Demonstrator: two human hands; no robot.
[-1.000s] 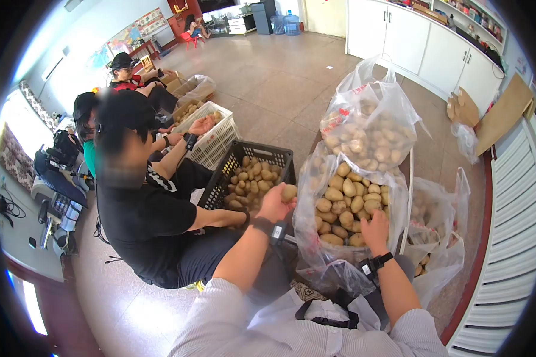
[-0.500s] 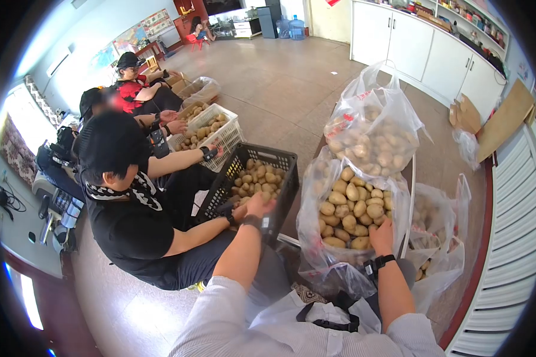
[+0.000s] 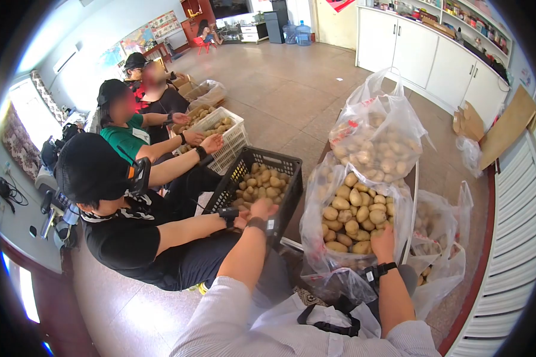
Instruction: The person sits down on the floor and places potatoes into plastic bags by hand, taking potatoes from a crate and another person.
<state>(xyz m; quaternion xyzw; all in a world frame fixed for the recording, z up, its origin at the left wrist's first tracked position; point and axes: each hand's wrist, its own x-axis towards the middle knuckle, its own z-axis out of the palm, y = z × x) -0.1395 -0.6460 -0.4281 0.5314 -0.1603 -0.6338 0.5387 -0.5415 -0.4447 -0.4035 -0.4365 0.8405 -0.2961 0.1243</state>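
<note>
Two containers stand close by, presumably for easy reach: the left hand [image 3: 264, 208] is over the black crate [image 3: 273, 159], the right hand [image 3: 383, 242] inside the clear bag [image 3: 313, 223], whose spread mouth bares its potatoes [image 3: 352, 226]. Blur and angle hide both sets of fingers, so I cannot tell whether they grip anything. One second earlier, the left hand held a potato beside the bag.

Tan potatoes [image 3: 352, 209] lie heaped in an open clear bag [image 3: 311, 223] and black crate [image 3: 289, 202].
</note>
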